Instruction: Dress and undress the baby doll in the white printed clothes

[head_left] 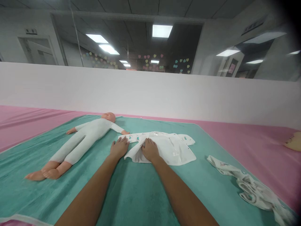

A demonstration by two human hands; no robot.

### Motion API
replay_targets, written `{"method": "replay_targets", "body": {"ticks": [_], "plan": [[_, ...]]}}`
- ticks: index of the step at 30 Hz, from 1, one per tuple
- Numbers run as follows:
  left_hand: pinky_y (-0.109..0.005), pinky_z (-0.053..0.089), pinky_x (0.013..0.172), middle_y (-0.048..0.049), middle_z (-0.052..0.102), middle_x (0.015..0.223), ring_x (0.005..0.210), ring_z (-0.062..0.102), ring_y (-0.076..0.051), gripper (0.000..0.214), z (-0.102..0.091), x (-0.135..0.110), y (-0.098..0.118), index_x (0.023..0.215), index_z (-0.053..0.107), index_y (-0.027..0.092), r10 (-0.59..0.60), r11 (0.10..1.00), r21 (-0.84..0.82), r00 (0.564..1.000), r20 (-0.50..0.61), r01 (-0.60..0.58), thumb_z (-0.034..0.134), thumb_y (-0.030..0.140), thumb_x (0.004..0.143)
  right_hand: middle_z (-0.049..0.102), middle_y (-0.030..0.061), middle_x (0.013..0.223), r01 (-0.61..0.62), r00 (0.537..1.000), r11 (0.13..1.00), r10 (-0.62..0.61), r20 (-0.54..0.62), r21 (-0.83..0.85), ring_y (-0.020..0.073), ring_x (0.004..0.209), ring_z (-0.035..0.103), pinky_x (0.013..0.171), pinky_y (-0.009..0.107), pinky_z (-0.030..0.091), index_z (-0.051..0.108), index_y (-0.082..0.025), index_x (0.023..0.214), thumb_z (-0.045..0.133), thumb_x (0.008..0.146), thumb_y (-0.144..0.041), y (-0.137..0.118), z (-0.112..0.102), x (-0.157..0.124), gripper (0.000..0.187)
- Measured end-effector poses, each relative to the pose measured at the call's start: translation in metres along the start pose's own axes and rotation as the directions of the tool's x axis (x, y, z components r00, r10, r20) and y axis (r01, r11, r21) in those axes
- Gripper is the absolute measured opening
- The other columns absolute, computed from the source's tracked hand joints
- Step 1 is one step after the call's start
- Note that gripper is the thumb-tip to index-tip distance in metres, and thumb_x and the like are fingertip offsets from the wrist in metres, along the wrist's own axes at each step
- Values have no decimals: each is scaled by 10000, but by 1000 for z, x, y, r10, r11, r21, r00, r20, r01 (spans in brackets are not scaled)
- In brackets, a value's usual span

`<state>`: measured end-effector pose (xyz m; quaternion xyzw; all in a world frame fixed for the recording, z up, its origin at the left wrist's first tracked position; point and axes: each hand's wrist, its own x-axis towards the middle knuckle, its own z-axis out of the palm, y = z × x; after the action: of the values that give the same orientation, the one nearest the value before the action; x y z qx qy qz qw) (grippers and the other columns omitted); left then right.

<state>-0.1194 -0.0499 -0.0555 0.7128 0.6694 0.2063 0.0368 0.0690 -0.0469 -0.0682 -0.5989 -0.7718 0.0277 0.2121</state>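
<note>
A small white baby shirt (172,147) lies spread flat on a teal blanket (131,188). My right hand (150,150) rests palm down on its left part, fingers stretched out. My left hand (119,147) lies flat at the shirt's left edge, fingers extended, touching the sleeve end. A baby doll (82,138) in a white bodysuit lies on its back to the left, one arm reaching toward the shirt.
A crumpled white patterned garment (249,185) lies on the blanket at the right. Pink bedding (246,141) surrounds the blanket. A low white wall (150,91) runs behind, with glass above it. A tan object (293,141) sits at the far right edge.
</note>
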Motion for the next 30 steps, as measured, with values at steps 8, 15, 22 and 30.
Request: {"method": "replay_targets", "body": {"ticks": [8,15,22,30], "plan": [[-386,353,863,-131,630,1031,1034,516,-288,434,-19,-9,24,974,619,192,-71,982,-179,994,-80,56,297,464,868,268,164,1423,-5,997,1000,7,72,-27,232,1319,194,1058,450,156,318,-87,1340,268,899,-446,0,-2,-8,571],[-268,438,749,-50,672,966,903,604,-210,401,-14,-21,47,1112,568,197,-2,866,-499,998,69,36,455,424,802,394,53,1360,220,969,973,-225,98,66,175,1278,270,1050,404,195,401,-240,1276,335,898,-392,0,-16,-20,413],[-299,450,813,-83,637,1080,987,579,-238,510,-21,-25,51,1100,585,153,-33,516,-841,984,174,166,612,462,695,285,116,1402,187,982,974,-189,7,128,213,1281,247,1028,366,230,261,-160,1352,445,833,-392,-2,-16,-19,598],[-285,498,678,-93,667,946,821,631,-216,394,-27,-23,49,1008,601,143,89,111,-951,950,298,288,672,360,686,274,95,1428,238,968,962,-246,51,133,202,1301,235,1050,361,198,262,-177,1369,405,851,-353,1,-11,-13,565]]}}
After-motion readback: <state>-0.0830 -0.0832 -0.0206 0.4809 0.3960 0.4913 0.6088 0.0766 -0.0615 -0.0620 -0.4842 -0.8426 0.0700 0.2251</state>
